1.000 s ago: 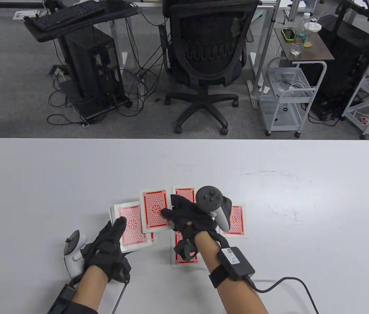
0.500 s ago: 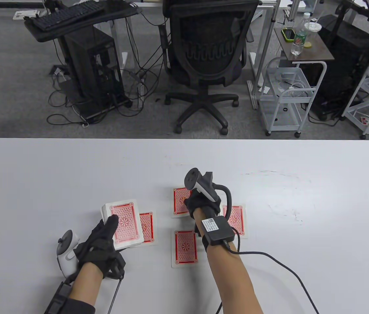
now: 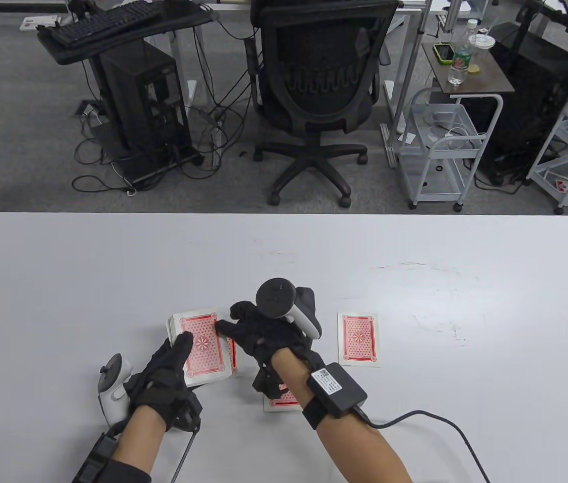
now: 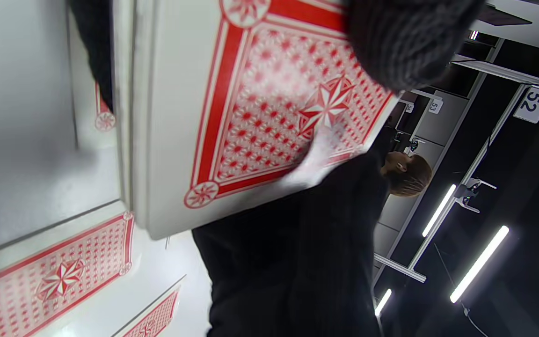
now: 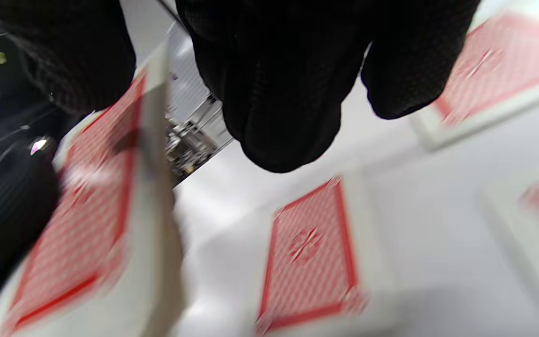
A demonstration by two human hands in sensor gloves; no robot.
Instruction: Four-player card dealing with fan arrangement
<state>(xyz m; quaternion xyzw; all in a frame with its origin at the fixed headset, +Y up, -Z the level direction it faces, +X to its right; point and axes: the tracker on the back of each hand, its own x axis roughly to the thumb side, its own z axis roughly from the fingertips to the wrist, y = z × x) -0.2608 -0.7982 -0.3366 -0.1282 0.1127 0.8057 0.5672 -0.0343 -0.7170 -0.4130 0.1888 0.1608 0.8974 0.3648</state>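
Fingers (image 3: 223, 328) of my right hand (image 3: 264, 337) reach flat onto the deck (image 3: 202, 347) gripped by my left hand (image 3: 165, 380); next I must peel one card.

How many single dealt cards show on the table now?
3: one right of the right hand, one under its wrist, one beside the deck. Another may be hidden.

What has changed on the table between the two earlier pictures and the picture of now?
The right hand, which carried a card from the deck to the far spot and reached over it half a second ago, has come back left and now touches the deck's top card. The left hand still holds the deck, which shifted only slightly. The right-side card did not move; the near card is now mostly hidden under the wrist.
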